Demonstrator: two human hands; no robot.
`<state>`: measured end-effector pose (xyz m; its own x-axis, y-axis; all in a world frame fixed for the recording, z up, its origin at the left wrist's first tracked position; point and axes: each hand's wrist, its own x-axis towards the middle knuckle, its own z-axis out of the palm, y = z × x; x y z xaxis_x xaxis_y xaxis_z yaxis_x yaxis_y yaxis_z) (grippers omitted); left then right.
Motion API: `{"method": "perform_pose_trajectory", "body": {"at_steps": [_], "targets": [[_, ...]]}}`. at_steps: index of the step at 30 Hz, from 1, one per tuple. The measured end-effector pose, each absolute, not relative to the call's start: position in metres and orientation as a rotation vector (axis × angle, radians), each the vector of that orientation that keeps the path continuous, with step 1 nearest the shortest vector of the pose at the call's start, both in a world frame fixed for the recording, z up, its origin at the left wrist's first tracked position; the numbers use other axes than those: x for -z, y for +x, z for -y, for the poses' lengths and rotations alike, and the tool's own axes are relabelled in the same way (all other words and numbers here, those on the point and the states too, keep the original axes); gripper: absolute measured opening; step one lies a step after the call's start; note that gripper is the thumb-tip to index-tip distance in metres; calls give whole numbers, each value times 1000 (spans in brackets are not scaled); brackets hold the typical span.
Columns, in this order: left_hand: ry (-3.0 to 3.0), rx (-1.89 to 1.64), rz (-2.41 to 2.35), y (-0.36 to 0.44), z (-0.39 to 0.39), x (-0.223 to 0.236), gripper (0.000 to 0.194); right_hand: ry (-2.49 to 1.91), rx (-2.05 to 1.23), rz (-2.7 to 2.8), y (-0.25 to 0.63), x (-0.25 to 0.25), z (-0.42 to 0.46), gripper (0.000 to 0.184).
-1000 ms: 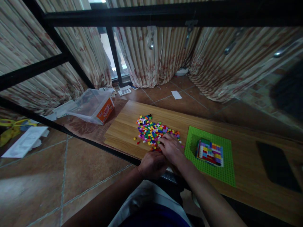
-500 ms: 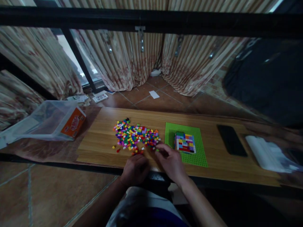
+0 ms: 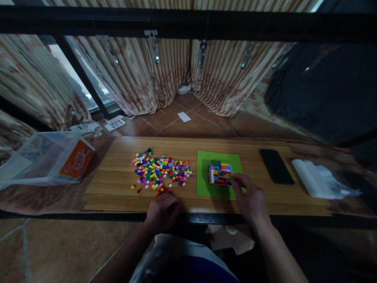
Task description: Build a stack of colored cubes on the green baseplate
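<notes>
A block of many-coloured toy bricks [image 3: 220, 173] stands on a green studded baseplate [image 3: 203, 188]. My right hand [image 3: 250, 198] reaches over the plate's right side, fingertips pinched at the block's right edge. Between them is a small toy brick, apparently green, mostly covered by the fingers. My left hand [image 3: 161, 210] rests on the table's front edge with its fingers curled in; whether anything is inside them is hidden. Just beyond it lie a few red and orange bricks [image 3: 163, 190]. A wide heap of loose small bricks [image 3: 159, 169] spreads left of the baseplate.
A clear plastic bin [image 3: 44, 157] with an orange label lies at the table's left end. To the right are a black phone-like slab [image 3: 276, 166] and a white packet [image 3: 313, 179]. Curtains [image 3: 165, 78] hang behind the wooden tabletop [image 3: 108, 188].
My right hand has moved right, from the edge of the brick heap to the built block, carrying the small brick. My left hand stays at the table edge. The view has shifted slightly.
</notes>
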<state>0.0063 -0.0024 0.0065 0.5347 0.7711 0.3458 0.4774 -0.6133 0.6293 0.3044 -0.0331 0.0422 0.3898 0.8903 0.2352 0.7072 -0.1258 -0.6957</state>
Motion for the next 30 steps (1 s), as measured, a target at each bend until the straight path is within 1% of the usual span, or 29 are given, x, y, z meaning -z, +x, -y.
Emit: {"method": "perform_pose_trajectory", "body": {"at_steps": [4,11,22,26,30], "targets": [[2320,-841,-1024,6,2,-6,15,-1751,-165,1469,302,-28,14,27],[2351,-820,-1054,6,2,-3,15,-1742,-107,1510,304,-15,2,21],[2365,-820,-1073,8,3,-6,15,-1711,-278,1300,300,-11,-3,17],[2361,-823,-1066,8,3,-7,16,-1682,-324,1270,300,-13,-3,21],[2353,-812,-1065,8,3,-6,14,-1673,-355,1195,305,-15,-2,32]]}}
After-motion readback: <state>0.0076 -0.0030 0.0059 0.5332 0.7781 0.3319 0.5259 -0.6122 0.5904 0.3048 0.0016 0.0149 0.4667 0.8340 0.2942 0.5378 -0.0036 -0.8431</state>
